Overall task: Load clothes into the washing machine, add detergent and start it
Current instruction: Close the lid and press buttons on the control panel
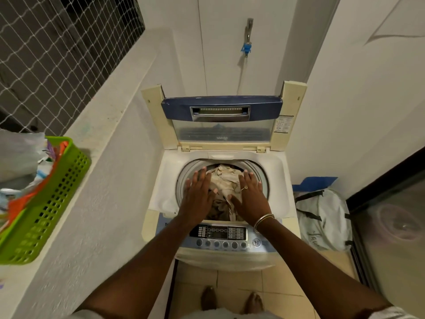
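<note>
You have one washing machine (161, 192), one green basket (46, 215), one wall tap (248, 31) and one white bag (322, 217). Your two hands are in view, the left hand (197, 194) and the right hand (251, 196), with one ring (245, 187).

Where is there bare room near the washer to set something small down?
Bare: the ledge between the green basket and the raised lid, and the white rim left of the drum. Crowded: the drum, full of clothes under the left hand and right hand; a white bag fills the floor to the right.
</note>
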